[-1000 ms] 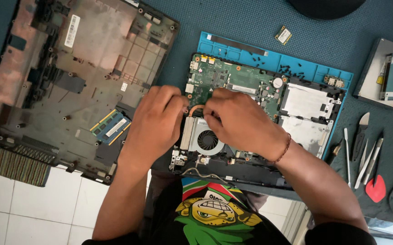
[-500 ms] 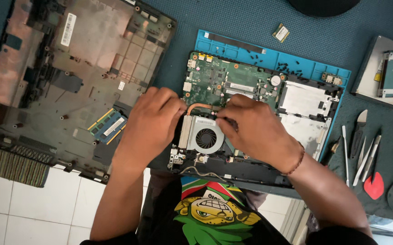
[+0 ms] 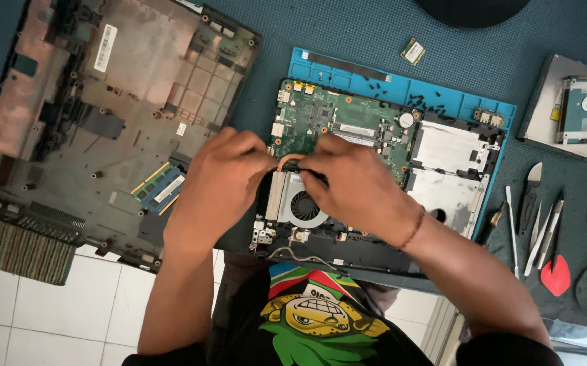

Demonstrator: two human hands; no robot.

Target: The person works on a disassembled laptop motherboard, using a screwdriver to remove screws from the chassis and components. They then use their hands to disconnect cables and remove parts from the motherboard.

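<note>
Copper heat pipe (image 3: 292, 160) above the cooling fan (image 3: 305, 207) now shows between the left hand (image 3: 220, 184) and right hand (image 3: 358, 183), both having drawn slightly apart while pinching it near the worktop's front edge.

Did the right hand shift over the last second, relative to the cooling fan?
Yes. The right hand slid toward the person's right, uncovering the cooling fan it partly hid a second ago. Its fingertips now sit at the copper heat pipe, opposite the left hand.

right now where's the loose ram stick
In the head view the RAM stick lies left of centre, inside the removed bottom cover near its lower right edge, just left of the left hand.
</note>
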